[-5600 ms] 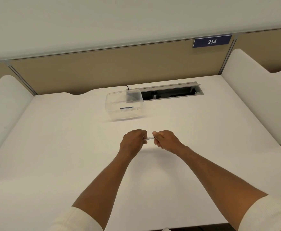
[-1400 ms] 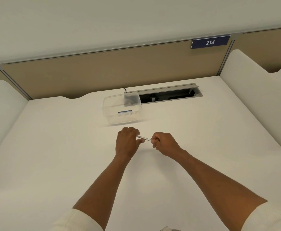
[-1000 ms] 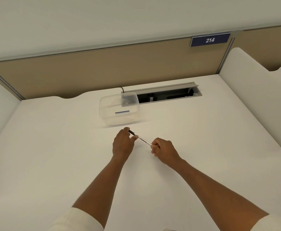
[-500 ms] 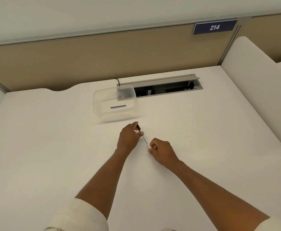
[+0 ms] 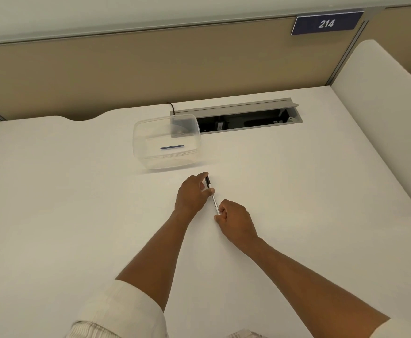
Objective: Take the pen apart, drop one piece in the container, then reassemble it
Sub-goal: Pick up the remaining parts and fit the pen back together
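So the pen has swung from lying left-right to pointing far-near over the desk, black end toward the container just beyond, left hand pinching its far part and right hand fingers curled round the near end.

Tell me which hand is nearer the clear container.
Left. The left hand grips the pen at its dark end, just short of the container; the right hand grips the other end, farther back.
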